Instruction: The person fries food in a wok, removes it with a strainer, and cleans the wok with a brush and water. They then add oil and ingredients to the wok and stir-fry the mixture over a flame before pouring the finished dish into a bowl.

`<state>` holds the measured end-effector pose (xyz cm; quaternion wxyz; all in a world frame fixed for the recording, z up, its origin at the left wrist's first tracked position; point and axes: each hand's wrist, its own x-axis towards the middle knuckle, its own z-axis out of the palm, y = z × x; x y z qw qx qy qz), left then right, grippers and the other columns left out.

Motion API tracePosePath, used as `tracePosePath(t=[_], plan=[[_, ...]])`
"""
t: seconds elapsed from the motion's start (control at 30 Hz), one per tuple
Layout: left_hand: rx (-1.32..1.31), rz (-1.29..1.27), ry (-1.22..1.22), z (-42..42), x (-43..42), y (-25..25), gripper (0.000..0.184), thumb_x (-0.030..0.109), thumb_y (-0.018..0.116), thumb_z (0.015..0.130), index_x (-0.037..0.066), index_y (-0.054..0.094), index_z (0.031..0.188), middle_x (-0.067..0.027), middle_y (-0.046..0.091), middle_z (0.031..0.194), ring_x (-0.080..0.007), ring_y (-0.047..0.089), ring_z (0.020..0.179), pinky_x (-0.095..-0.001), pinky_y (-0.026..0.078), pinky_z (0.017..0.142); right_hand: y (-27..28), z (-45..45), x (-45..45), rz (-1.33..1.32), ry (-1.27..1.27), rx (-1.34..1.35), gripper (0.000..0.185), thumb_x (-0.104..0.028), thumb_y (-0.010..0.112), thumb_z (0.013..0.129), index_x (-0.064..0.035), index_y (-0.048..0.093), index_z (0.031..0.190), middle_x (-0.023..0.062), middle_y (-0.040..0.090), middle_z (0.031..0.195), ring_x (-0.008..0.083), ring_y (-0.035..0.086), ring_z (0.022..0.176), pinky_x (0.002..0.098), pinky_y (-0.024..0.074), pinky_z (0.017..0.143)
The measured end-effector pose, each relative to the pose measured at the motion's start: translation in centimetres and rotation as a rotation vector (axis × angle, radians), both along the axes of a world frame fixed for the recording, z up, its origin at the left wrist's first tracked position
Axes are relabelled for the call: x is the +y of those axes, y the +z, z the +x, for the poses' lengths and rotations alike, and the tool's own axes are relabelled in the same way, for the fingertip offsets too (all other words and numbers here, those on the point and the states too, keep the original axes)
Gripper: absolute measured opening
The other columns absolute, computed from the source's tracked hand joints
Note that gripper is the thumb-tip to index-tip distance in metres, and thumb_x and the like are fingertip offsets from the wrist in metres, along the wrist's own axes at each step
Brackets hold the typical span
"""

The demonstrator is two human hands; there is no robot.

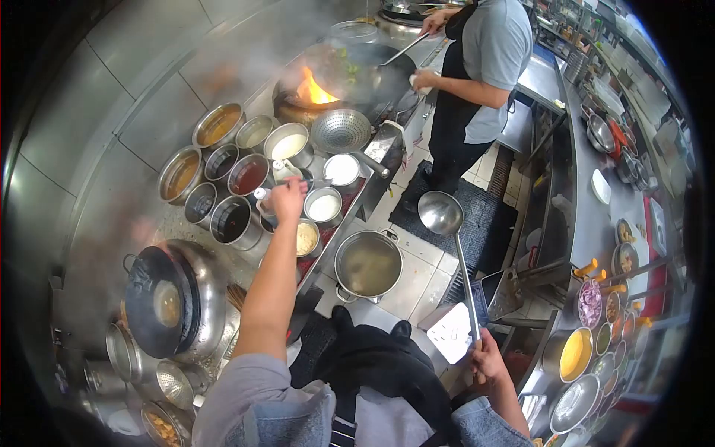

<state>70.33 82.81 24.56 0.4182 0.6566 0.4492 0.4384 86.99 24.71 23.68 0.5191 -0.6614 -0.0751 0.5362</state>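
My right hand (487, 357) is wrapped round the handle of a long steel ladle (441, 214), whose bowl is up over the floor mat. My left hand (288, 200) is closed over the row of condiment pots, and a small utensil seems to stick out from it toward the white powder pots. Near it are a pot of white powder (323, 205), a pot of dark red sauce (249, 175), a pot of dark liquid (232, 220) and a white-capped bottle (261, 195). A perforated strainer (341, 132) lies behind them.
A wok (160, 302) sits on the left burner. A co-worker (477, 82) works at a flaming wok (357, 73) at the top. A large pot of liquid (369, 263) stands low in front of me. The right counter (588, 194) holds bowls and ingredients.
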Motion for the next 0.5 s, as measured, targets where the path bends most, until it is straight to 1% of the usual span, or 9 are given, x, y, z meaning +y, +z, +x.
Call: tracePosePath(t=[0.07,0.1,0.17,0.27,0.3,0.37,0.4,0.43,0.5], plan=[[-0.077,-0.133,0.082,2.9,2.1,-0.4,0.03,0.018,0.049,0.094,-0.004,0.068,0.1,-0.0145,0.072,0.083,-0.0178,0.068,0.064,-0.0262,0.053,0.057,0.1,-0.4,0.6,0.014,-0.019,-0.001,0.041,0.007,0.053,0.08,-0.0098,0.042,0.116,0.0032,0.048,0.066,0.0131,0.046,0.042,0.0272,0.0358,0.037],[-0.106,-0.133,0.12,4.1,3.3,-1.5,0.031,0.021,0.052,0.091,-0.004,0.071,0.09,-0.0138,0.072,0.077,-0.0187,0.068,0.062,-0.0295,0.054,0.058,0.0,-0.6,0.6,0.029,-0.037,0.006,0.04,0.007,0.053,0.081,-0.0097,0.042,0.116,0.0034,0.048,0.066,0.0131,0.045,0.042,0.0274,0.0363,0.038],[0.047,-0.116,0.171,5.7,5.6,-3.1,0.033,0.024,0.056,0.087,-0.002,0.072,0.076,-0.0129,0.07,0.069,-0.0203,0.068,0.061,-0.0334,0.054,0.06,-0.2,-1.0,0.2,0.032,-0.061,0.019,0.039,0.008,0.052,0.081,-0.0097,0.042,0.114,0.0034,0.047,0.07,0.013,0.046,0.044,0.0276,0.0382,0.038],[0.182,-0.026,0.219,7.4,7.2,-5.4,0.036,0.028,0.058,0.084,-0.001,0.072,0.067,-0.012,0.068,0.062,-0.0215,0.068,0.06,-0.036,0.054,0.062,0.5,-1.5,0.0,0.013,-0.074,0.014,0.037,0.007,0.054,0.082,-0.0102,0.042,0.113,0.0035,0.047,0.068,0.0135,0.046,0.043,0.0263,0.0395,0.038],[0.178,-0.03,0.209,7.8,7.7,-6.1,0.036,0.028,0.058,0.084,-0.001,0.072,0.067,-0.012,0.068,0.062,-0.0215,0.068,0.06,-0.036,0.054,0.062,1.0,-1.8,0.1,-0.025,-0.078,-0.009,0.037,0.007,0.054,0.082,-0.0104,0.042,0.112,0.0038,0.047,0.068,0.0137,0.046,0.043,0.0265,0.0396,0.038],[0.013,-0.167,0.182,8.3,8.0,-6.6,0.036,0.026,0.059,0.085,-0.004,0.071,0.07,-0.0131,0.069,0.065,-0.0203,0.068,0.061,-0.0349,0.054,0.06,1.1,-2.2,-0.2,-0.069,-0.093,-0.036,0.037,0.007,0.054,0.082,-0.0107,0.042,0.112,0.0041,0.048,0.068,0.014,0.046,0.043,0.0268,0.0397,0.038],[-0.136,-0.271,0.166,8.4,7.7,-6.4,0.03,0.021,0.058,0.089,-0.006,0.069,0.08,-0.0137,0.07,0.071,-0.0196,0.068,0.061,-0.0324,0.054,0.057,0.7,-2.4,-0.5,-0.092,-0.1,-0.045,0.038,0.007,0.054,0.082,-0.011,0.042,0.113,0.0042,0.048,0.068,0.0142,0.046,0.042,0.0269,0.0395,0.037],[-0.137,-0.274,0.16,8.2,7.4,-6.2,0.03,0.021,0.058,0.089,-0.006,0.069,0.08,-0.0137,0.07,0.071,-0.0196,0.068,0.061,-0.0324,0.054,0.057,0.4,-2.5,-0.7,-0.115,-0.105,-0.051,0.039,0.007,0.054,0.081,-0.0113,0.042,0.113,0.0043,0.048,0.068,0.0143,0.046,0.042,0.0271,0.0394,0.037],[-0.335,-0.392,0.158,7.4,6.7,-5.3,0.024,0.016,0.054,0.093,-0.006,0.065,0.092,-0.0137,0.07,0.077,-0.0192,0.067,0.062,-0.0293,0.054,0.054,2.0,-2.8,0.1,-0.132,-0.113,-0.043,0.039,0.007,0.054,0.081,-0.01,0.042,0.114,0.0039,0.047,0.071,0.0135,0.046,0.045,0.0269,0.0398,0.038]])
